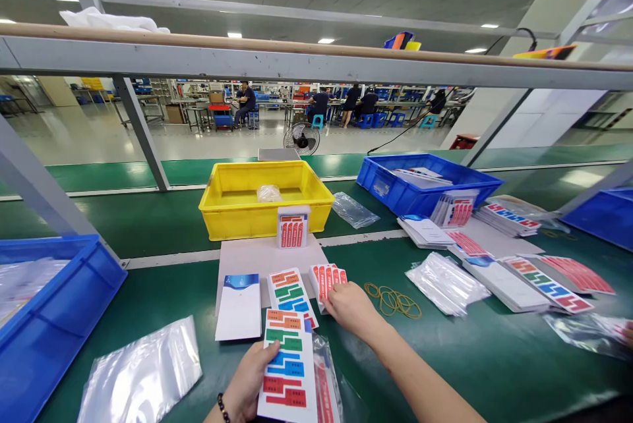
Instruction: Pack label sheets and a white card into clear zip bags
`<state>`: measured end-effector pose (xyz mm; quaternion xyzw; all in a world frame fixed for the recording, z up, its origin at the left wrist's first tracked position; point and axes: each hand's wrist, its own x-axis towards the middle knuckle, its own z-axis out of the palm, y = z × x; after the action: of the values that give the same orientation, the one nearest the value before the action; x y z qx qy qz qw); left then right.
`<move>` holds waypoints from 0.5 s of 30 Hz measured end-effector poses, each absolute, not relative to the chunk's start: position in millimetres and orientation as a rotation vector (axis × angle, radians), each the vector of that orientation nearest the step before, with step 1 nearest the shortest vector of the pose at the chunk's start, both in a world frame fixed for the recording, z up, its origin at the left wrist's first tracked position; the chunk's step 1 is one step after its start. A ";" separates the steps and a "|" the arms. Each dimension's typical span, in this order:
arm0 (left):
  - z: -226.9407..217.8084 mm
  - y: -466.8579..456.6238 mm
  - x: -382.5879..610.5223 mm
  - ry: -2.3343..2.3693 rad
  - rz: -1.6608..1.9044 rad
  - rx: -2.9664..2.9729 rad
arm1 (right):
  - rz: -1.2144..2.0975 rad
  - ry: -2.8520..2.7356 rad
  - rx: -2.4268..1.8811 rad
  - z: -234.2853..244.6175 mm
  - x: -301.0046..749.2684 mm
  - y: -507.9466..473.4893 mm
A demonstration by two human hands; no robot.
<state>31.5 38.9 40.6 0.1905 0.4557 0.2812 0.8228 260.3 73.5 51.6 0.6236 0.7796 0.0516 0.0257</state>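
My left hand (252, 373) is closed on a white label sheet (287, 370) printed with orange, green, blue and red stepped labels, thumb on its front. My right hand (352, 308) reaches to a small stack of red label sheets (327, 278), its fingers pinched at the front corner of the top sheet. Between the hands lies another pile of multicolour label sheets (289, 291). Left of that is a stack of white booklets (238, 308) with a blue top band. Partly hidden below the held sheet is a clear bag (326, 377) with red labels inside.
A yellow bin (267, 215) stands ahead, a blue bin (420, 182) right of it, another blue bin (54, 317) at left. Plastic bags (143, 370) lie front left, rubber bands (393, 300) right of my right hand. More label stacks (548, 281) sit farther right, near another person's hand (627, 332).
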 end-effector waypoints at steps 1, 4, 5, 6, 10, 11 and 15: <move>40.0 39.0 31.5 0.966 0.601 0.405 | 0.171 2.428 1.930 50.5 261.4 72.3; 35.8 38.8 31.3 0.965 0.605 0.398 | 0.222 2.491 1.960 45.7 267.1 68.5; 33.5 38.8 31.2 0.961 0.611 0.397 | 0.241 2.518 1.977 43.3 270.1 67.5; 31.0 38.7 31.3 0.954 0.619 0.397 | 0.262 2.548 1.995 40.4 273.6 66.6; 22.7 38.8 32.5 0.922 0.642 0.384 | 0.413 2.685 2.116 30.6 283.2 61.3; 22.1 39.0 33.2 0.921 0.639 0.370 | 0.478 2.710 2.165 30.1 281.7 57.9; 25.5 38.9 36.5 0.902 0.664 0.288 | 0.740 2.928 2.198 36.8 249.0 30.9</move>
<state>36.5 38.9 25.5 0.1363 0.4261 0.3140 0.8374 249.0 30.9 36.8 0.5628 0.7495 0.1896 -0.2926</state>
